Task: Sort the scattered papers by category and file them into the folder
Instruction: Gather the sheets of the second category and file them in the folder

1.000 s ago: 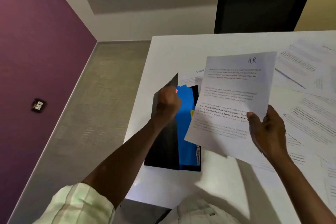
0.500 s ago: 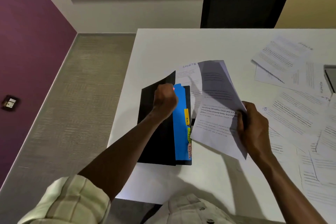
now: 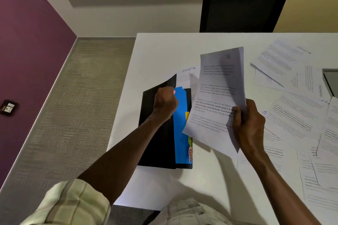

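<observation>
Papers (image 3: pixel 296 115) lie scattered on the table (image 3: pixel 164 51), right of the right hand (image 3: pixel 249 124). Folder (image 3: pixel 159 133), black, lies under the left hand (image 3: pixel 165 103), whose curled fingers hold its cover raised; a blue divider (image 3: pixel 180 126) with coloured tabs shows beside that hand. Right hand pinches one sheet (image 3: pixel 217 97) at its right edge, held upright between both hands, just beside the divider.
</observation>
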The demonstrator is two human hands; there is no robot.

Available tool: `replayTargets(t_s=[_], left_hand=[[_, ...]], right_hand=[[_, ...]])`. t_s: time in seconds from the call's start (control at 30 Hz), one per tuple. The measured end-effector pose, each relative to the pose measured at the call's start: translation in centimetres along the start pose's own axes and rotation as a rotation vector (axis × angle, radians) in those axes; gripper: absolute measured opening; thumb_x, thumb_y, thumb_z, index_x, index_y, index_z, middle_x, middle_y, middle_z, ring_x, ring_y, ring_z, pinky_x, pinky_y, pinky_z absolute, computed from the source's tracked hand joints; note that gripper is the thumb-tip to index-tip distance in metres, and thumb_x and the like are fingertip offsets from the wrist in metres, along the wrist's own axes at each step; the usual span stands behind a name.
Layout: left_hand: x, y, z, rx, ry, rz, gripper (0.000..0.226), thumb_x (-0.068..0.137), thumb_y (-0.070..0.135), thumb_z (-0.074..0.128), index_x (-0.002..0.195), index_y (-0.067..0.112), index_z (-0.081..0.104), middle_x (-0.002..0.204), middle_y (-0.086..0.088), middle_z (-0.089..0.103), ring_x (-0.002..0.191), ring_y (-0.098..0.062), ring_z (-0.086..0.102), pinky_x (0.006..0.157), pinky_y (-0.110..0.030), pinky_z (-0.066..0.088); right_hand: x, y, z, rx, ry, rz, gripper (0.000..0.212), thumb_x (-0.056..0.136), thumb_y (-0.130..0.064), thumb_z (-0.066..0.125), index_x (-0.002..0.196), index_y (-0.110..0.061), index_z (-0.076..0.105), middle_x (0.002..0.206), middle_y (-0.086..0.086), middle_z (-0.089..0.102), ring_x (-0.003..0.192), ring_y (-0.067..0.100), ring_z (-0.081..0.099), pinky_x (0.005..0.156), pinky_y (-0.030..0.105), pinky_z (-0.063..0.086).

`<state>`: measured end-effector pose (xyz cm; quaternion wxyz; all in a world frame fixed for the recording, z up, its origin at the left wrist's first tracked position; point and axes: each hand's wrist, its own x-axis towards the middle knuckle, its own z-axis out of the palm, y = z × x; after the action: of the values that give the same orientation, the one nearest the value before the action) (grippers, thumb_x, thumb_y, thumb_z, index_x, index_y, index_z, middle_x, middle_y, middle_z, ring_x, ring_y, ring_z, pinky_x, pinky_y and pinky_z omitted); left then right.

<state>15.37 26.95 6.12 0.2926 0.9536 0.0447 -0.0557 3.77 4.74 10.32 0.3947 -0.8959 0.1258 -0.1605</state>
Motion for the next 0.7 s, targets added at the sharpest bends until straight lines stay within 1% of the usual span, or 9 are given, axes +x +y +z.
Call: replayTargets(t_s=[0.13, 0.27, 0.33, 0.4, 0.47, 0.53, 0.6, 0.67, 0.7], left_hand=[[0.4, 0.2, 0.1, -0.018, 0.017, -0.002, 0.014, 0.082, 0.005, 0.072, 0.081, -0.003, 0.060, 0.069, 0.000, 0.059, 0.051, -0.008, 0.043, 0.042, -0.013, 0.031], [0.8, 0.2, -0.5, -0.030, 0.044, 0.043, 0.026, 0.084, 0.007, 0.070, 0.066, 0.004, 0.050, 0.064, 0.003, 0.055, 0.050, -0.011, 0.041, 0.044, -0.013, 0.028], [1.2, 0.2, -0.9, -0.035, 0.033, 0.024, 0.022, 0.084, 0.010, 0.072, 0.072, 0.006, 0.055, 0.073, 0.001, 0.060, 0.060, -0.013, 0.050, 0.051, -0.015, 0.034], [1.5, 0.0, -1.4, -0.038, 0.016, 0.004, 0.018, 0.086, 0.014, 0.074, 0.086, 0.001, 0.061, 0.087, 0.003, 0.063, 0.071, -0.018, 0.059, 0.060, -0.020, 0.046], [1.8, -0.2, -1.9, -0.039, 0.020, 0.002, 0.020, 0.086, 0.016, 0.074, 0.091, 0.000, 0.063, 0.094, 0.000, 0.068, 0.074, -0.022, 0.064, 0.067, -0.029, 0.054], [2.0, -0.5, -2.5, -0.055, 0.037, -0.022, 0.021, 0.087, 0.018, 0.074, 0.094, 0.001, 0.064, 0.095, -0.004, 0.070, 0.072, -0.021, 0.064, 0.065, -0.026, 0.053], [2.2, -0.8, -3.0, -0.092, 0.043, -0.063, 0.021, 0.087, 0.018, 0.074, 0.098, 0.004, 0.064, 0.098, -0.005, 0.069, 0.072, -0.020, 0.064, 0.065, -0.021, 0.052], [2.4, -1.2, -3.4, -0.150, 0.052, -0.092, 0.021, 0.087, 0.017, 0.074, 0.102, 0.006, 0.064, 0.105, -0.007, 0.070, 0.079, -0.022, 0.067, 0.071, -0.027, 0.058], [2.4, -1.3, -3.7, -0.178, 0.054, -0.097, 0.021, 0.087, 0.016, 0.074, 0.103, 0.006, 0.065, 0.108, -0.008, 0.070, 0.083, -0.022, 0.068, 0.075, -0.030, 0.060]], right_hand=[[0.0, -1.9, 1.6, 0.046, -0.011, 0.006, 0.008, 0.098, -0.007, 0.051, 0.095, -0.013, 0.047, 0.071, 0.001, 0.053, 0.055, 0.002, 0.045, 0.048, 0.011, 0.032], [-1.2, -3.7, 3.4, 0.019, -0.200, 0.049, 0.005, 0.100, -0.008, 0.045, 0.105, -0.008, 0.046, 0.087, -0.004, 0.052, 0.059, -0.003, 0.042, 0.053, 0.004, 0.038], [-1.7, -4.2, 3.8, 0.031, -0.286, 0.087, 0.007, 0.101, -0.015, 0.044, 0.108, -0.014, 0.043, 0.088, -0.013, 0.050, 0.063, -0.006, 0.042, 0.055, 0.001, 0.038], [-1.8, -4.6, 4.1, 0.058, -0.357, 0.133, 0.011, 0.101, -0.023, 0.044, 0.108, -0.024, 0.036, 0.082, -0.023, 0.042, 0.065, -0.007, 0.042, 0.049, 0.006, 0.037], [-1.8, -4.8, 4.7, 0.052, -0.385, 0.138, 0.013, 0.101, -0.027, 0.044, 0.107, -0.027, 0.033, 0.082, -0.023, 0.041, 0.066, -0.005, 0.044, 0.050, 0.008, 0.031], [-1.6, -4.9, 5.3, 0.035, -0.381, 0.112, 0.012, 0.101, -0.031, 0.043, 0.109, -0.026, 0.035, 0.087, -0.018, 0.046, 0.071, -0.001, 0.051, 0.056, 0.011, 0.037], [-1.5, -5.0, 5.8, 0.037, -0.382, 0.068, 0.021, 0.098, -0.044, 0.041, 0.112, -0.029, 0.036, 0.093, -0.020, 0.049, 0.076, 0.003, 0.057, 0.063, 0.020, 0.049], [-1.6, -5.3, 5.9, 0.032, -0.377, 0.012, 0.031, 0.093, -0.057, 0.036, 0.113, -0.034, 0.036, 0.092, -0.028, 0.048, 0.075, 0.001, 0.057, 0.062, 0.018, 0.048], [-1.7, -5.5, 5.9, 0.035, -0.379, -0.003, 0.030, 0.093, -0.057, 0.037, 0.114, -0.035, 0.036, 0.092, -0.030, 0.047, 0.074, -0.001, 0.057, 0.061, 0.015, 0.045]])
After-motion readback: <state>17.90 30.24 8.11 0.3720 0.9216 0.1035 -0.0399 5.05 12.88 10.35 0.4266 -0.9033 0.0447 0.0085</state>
